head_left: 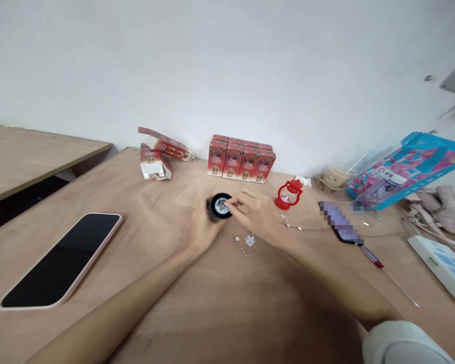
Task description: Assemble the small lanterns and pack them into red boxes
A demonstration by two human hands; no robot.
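Observation:
My left hand (203, 222) is wrapped round a black, round, cup-like object (214, 211), its open end tilted up toward me. Inside its black rim sits a pale disc (219, 204) with small metallic parts on it. The thumb and fingertips of my right hand (250, 206) are pinched together at the disc's right side; whatever they hold is too small to tell. Just below my hands, a bent thin wire (246, 253) lies on the table beside a small white piece (251, 240). A red miniature lantern (288, 195) stands to the right, with several small round button cells (299, 228) near it.
Red printed boxes (233, 161) stand against the wall, with opened boxes (155, 164) to their left. A phone (64, 258) lies at left. On the right are another phone (339, 222), a screwdriver (375, 259), a drink cup (335, 178), a blue bag (413, 167) and a power strip (443, 268).

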